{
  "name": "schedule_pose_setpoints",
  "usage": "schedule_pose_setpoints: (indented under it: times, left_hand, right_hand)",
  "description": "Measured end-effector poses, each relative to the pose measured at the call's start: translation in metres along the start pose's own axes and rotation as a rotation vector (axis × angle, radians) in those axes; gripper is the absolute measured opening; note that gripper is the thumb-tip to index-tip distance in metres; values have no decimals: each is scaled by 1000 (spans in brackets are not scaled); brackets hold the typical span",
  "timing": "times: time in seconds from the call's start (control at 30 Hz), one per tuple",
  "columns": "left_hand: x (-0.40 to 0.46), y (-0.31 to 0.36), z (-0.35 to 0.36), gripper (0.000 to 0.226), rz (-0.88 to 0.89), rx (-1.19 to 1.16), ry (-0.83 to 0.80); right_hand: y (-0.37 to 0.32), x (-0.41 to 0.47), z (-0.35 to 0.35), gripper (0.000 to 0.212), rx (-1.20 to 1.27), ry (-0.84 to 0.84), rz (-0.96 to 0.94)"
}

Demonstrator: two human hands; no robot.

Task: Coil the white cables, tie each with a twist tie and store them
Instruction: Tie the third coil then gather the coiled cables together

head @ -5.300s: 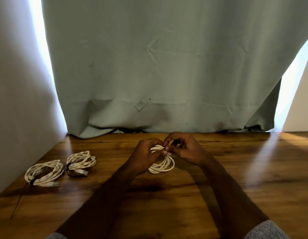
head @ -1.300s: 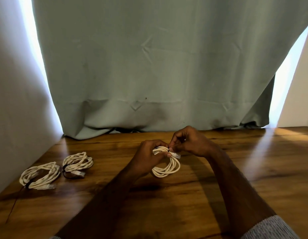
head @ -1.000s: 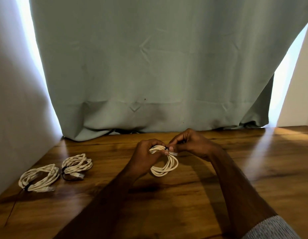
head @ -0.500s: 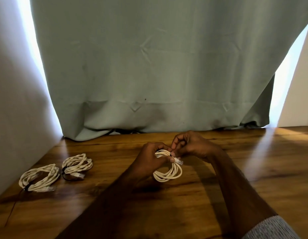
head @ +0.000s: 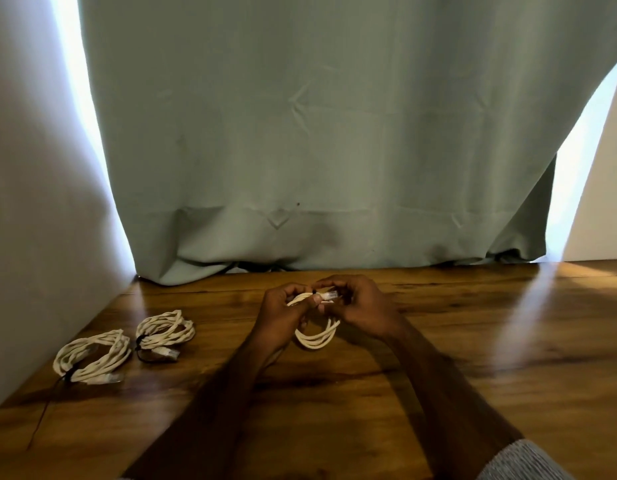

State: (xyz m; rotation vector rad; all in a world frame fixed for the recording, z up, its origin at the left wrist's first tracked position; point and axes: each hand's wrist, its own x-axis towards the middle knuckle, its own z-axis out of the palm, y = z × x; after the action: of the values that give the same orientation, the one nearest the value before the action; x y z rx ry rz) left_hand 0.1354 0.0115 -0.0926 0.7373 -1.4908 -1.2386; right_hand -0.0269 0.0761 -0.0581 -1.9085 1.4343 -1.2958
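Both hands, left [head: 283, 311] & right [head: 360, 306], grip coiled cable [head: 317, 336] over table [head: 473, 358]. Two tied coils [head: 92, 356] [head: 163, 332] lie far left; curtain [head: 317, 133] behind.

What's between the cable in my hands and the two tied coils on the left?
In the head view, only bare wooden table between the held cable and the nearer coil.
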Motion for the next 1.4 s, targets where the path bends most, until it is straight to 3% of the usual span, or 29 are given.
schedule_pose_setpoints:
  times: [0.27, 0.4, 0.53, 0.73, 0.87, 1.0, 1.07, 1.23, 1.4]
  left_hand:
    - [-13, 7, -19, 7, -27, -16, -11]
    - [-16, 20, -38, 4, 54, 62, 208]
    - [-36, 52, -75, 7, 268, 278, 402]
    - [-63, 84, -159, 10, 349, 546, 637]
    - [-86, 93, -212, 14, 174, 701, 829]
    - [-108, 89, -239, 10, -36, 735, 919]
    - [-116, 86, -246, 12, -130, 789, 905]
    - [-121, 78, -248, 59, -451, 907, 744]
    - [-116, 71, -239, 65, -480, 963, 714]
  right_hand:
    - [-8, -1, 21, 17, 6, 40, -36]
    - [-12, 4, 38, 12, 94, 109, 3]
    - [-29, 12, 70, 18, 204, 160, 15]
    - [-60, 30, 139, 23, 237, 160, 17]
    - [-80, 33, 183, 14, 246, 117, 29]
    - [-91, 36, 208, 10, 232, 133, 62]
    - [-93, 37, 216, 10, 216, 139, 84]
    - [-90, 39, 224, 10, 178, 152, 103]
    - [-85, 36, 215, 9, 142, 176, 139]
